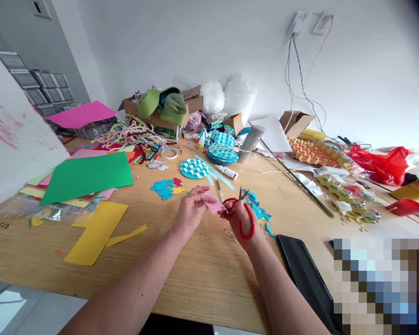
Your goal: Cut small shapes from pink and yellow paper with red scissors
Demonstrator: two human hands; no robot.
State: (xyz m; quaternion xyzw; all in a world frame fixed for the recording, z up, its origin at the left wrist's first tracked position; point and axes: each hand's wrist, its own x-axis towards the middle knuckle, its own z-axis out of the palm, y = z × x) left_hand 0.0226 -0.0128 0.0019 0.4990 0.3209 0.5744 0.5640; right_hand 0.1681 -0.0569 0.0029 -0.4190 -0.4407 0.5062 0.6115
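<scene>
The left grip is closed on a small piece of pink paper, pinched between thumb and fingers above the middle of the desk. The right grip holds red-handled scissors, one loop lying by the thumb and the blades pointing away from the person; its fingertips meet the right edge of the pink paper, though whether they pinch it is hard to tell. Just beyond the right grip lies a heap of blue cutouts, and small scraps are scattered on the wood beneath. A pen lies just past the paper, with a white glue tube farther on. Left of the pen are a large blue fish cutout and a smaller yellow one. Behind them sits a disc with wavy blue strips, near a stack of similar discs and an upright metal flask. Near the right forearm lies a black phone. Well to the left are a cut yellow sheet, a narrow yellow strip and a green sheet on other papers. Far right, a long green stick lies slantwise, with a red plastic bag beyond it.
</scene>
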